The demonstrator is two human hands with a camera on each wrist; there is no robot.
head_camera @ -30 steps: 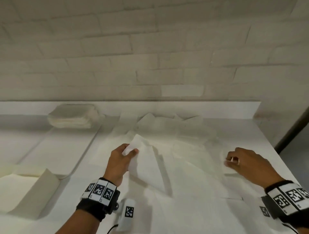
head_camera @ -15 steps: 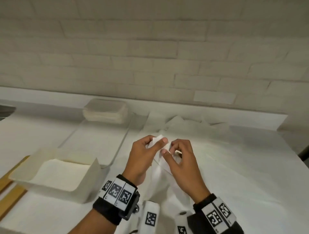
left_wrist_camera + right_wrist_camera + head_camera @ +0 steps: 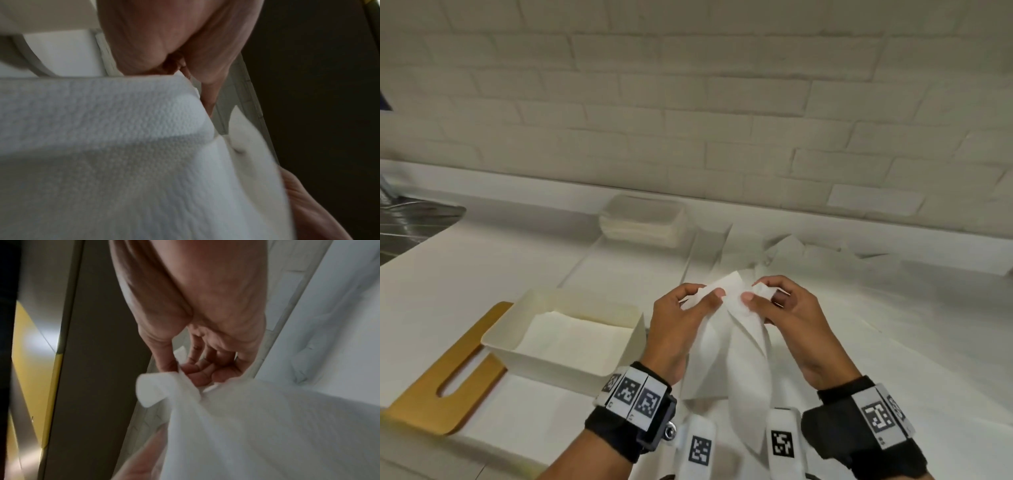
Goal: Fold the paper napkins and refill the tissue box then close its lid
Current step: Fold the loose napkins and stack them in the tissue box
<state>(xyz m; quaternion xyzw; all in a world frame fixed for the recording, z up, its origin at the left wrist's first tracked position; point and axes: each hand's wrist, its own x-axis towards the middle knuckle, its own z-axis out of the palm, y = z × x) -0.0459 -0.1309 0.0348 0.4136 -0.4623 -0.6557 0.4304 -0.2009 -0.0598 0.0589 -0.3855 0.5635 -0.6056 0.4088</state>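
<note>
White embossed napkin (image 3: 736, 346), cream tissue box (image 3: 571, 356), mustard-yellow lid (image 3: 424, 401).

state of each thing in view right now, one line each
napkin: lifted, pinched by both hands
left hand: pinching napkin
right hand: pinching napkin
tissue box: open, napkins inside
lid: off, flat beside box
stack: folded, by wall

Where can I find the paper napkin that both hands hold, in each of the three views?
Head: the paper napkin hangs at lower centre, between the left hand and the right hand.
Left wrist: it fills the lower left, below the palm.
Right wrist: it fills the lower right, pinched at its top corner.
Shared landmark: the yellow wooden lid, a yellow strip at the left edge of the right wrist view.
</note>
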